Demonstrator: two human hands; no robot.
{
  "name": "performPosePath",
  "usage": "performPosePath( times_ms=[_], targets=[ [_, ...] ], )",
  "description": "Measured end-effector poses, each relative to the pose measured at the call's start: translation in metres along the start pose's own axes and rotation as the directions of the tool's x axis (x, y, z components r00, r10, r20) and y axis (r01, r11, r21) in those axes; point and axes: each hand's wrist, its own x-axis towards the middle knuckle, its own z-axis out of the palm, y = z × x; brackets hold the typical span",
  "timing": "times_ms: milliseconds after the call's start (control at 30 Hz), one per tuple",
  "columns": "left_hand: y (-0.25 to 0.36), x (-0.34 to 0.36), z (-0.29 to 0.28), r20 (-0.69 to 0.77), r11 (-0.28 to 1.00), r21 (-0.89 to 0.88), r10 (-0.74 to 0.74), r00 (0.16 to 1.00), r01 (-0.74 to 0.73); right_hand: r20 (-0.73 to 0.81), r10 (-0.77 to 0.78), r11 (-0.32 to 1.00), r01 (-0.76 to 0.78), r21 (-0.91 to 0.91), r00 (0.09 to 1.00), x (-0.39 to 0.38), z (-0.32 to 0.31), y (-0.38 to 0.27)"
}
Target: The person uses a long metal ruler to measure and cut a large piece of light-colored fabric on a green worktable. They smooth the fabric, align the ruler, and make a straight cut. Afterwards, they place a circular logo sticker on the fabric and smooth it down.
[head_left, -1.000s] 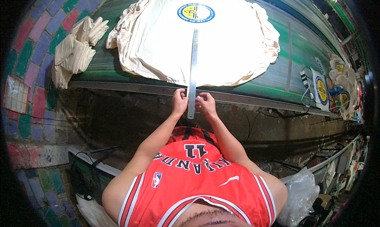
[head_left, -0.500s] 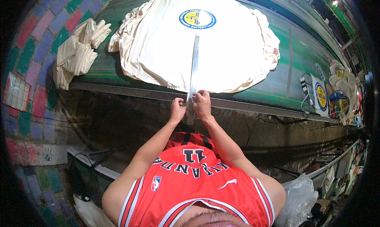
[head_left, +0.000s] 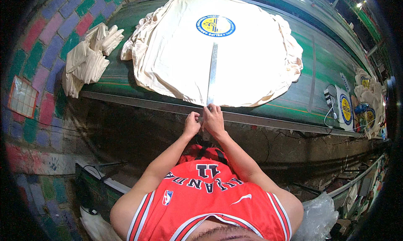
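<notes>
A cream cloth [head_left: 176,47] with a round blue-and-yellow print [head_left: 215,26] lies spread flat, its sides bunched in folds. Down its middle runs a long metal ruler [head_left: 213,68], the near end sticking out past the cloth's front edge. My right hand [head_left: 214,121] grips the ruler just beyond that edge, fingers bent over it. Close by on the left, my left hand [head_left: 192,124] is closed in a pinch beside the ruler; what lies between its fingertips is too small to make out.
The green table [head_left: 289,96] has a metal front edge [head_left: 268,124]. Folded cream cloth [head_left: 87,62] is heaped at its left end; printed cloths [head_left: 346,108] and a white charger with a cable [head_left: 329,99] lie at the right. Clear plastic [head_left: 317,215] sits behind my right arm.
The whole view has shifted slightly, so the table sits lower and further right. My right fingers now lie more over the ruler; a pale sliver between my hands shows less.
</notes>
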Motion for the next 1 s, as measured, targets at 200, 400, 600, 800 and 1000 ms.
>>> performPosePath(
  times_ms=[200, 400, 600, 800, 1000],
  targets=[
    [0.011, 0.005, -0.006, 0.085, 0.997, 0.023, 0.066, 0.994, -0.068, 0.017, 0.031, 0.999, -0.031, -0.035, 0.999, 0.002, -0.002, -0.004],
    [0.052, 0.027, -0.042, 0.418, 0.955, 0.227, 0.08, 0.905, -0.19, 0.042, 0.019, 0.999, -0.017, -0.031, 0.999, -0.001, -0.003, -0.004],
    [0.078, 0.117, -0.071, 0.503, 0.974, 0.1, 0.128, 0.855, -0.204, 0.094, 0.011, 0.997, -0.004, -0.081, 0.996, -0.002, -0.006, -0.004],
    [0.078, 0.276, -0.069, 0.252, 0.986, 0.038, 0.146, 0.957, -0.161, 0.082, 0.018, 0.998, -0.013, -0.064, 0.996, 0.005, -0.012, -0.009],
    [0.079, 0.397, -0.032, 0.065, 0.944, 0.249, 0.207, 0.976, -0.217, 0.057, 0.021, 0.997, -0.017, -0.082, 0.998, 0.007, -0.009, -0.007]
  ],
)
